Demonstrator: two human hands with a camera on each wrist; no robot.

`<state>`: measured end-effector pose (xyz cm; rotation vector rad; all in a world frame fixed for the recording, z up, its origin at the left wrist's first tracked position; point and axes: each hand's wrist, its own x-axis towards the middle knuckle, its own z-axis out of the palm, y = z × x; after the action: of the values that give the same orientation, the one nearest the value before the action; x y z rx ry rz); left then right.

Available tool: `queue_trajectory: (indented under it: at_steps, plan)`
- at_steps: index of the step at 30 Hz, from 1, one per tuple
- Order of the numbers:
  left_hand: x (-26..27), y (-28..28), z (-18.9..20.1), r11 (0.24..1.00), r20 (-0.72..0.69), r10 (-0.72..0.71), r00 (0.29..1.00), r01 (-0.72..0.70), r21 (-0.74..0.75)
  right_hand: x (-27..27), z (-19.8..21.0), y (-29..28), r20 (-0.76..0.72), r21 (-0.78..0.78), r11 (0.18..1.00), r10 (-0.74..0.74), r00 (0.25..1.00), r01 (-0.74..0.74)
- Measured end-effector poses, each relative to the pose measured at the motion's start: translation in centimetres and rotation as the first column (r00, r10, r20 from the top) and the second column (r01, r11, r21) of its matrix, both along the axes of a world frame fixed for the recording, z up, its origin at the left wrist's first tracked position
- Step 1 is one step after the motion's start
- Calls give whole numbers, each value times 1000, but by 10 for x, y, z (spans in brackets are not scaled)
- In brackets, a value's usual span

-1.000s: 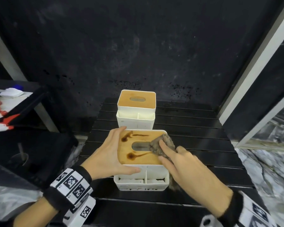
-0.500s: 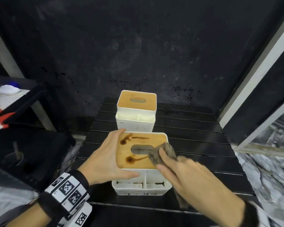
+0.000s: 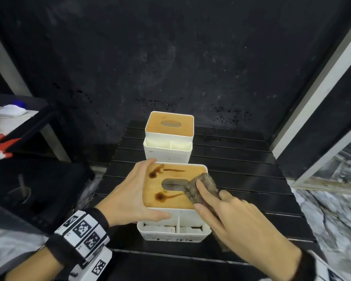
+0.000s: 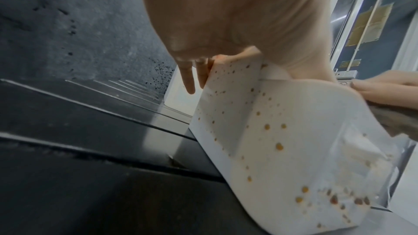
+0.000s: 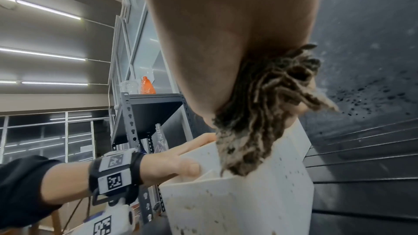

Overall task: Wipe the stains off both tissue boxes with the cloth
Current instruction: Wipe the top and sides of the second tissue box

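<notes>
The near tissue box (image 3: 190, 171), white with a wooden lid, carries brown stains (image 3: 159, 196) left of its slot and brown specks on its white side (image 4: 282, 131). My left hand (image 3: 134, 195) grips its front left corner, thumb on the front wall, fingers (image 4: 187, 81) down the left side. My right hand (image 3: 227, 216) presses a shaggy grey-brown cloth (image 3: 203, 185) onto the right of the lid with straight fingers. The cloth (image 5: 260, 113) hangs below that palm over the box's front right corner. The far tissue box (image 3: 169, 126) stands just behind, untouched.
Both boxes stand on a black slatted table (image 3: 241, 163) against a black speckled wall (image 3: 170, 57). A low shelf with red and white items (image 3: 0, 142) lies to the left, a white frame (image 3: 312, 110) to the right. An orange bottle (image 5: 147, 87) tops a metal rack.
My right hand has rubbed the cloth a short way toward me and back over the right part of the lid. The left hand keeps its hold; the stains left of the slot look unchanged.
</notes>
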<state>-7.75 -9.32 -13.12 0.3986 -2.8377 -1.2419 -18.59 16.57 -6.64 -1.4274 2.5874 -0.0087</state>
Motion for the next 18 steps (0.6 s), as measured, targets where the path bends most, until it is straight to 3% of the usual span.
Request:
queue_trajectory:
  at_steps: [7, 10, 13, 18]
  plan:
    - [0, 0, 4, 1000, 20, -13, 1000, 13, -15, -24, -22, -31, 13, -234, 962, -143, 990, 142]
    - [0, 1, 3, 1000, 15, -13, 1000, 13, -18, -21, -37, -33, -28, -294, 946, -151, 988, 136]
    - [0, 0, 2, 1000, 18, -11, 1000, 11, -13, -23, -43, -36, -17, -339, 938, -87, 996, 76]
    - [0, -1, 1, 1000, 16, -11, 1000, 11, -5, -36, -39, -38, 59, -272, 960, 90, 994, -71]
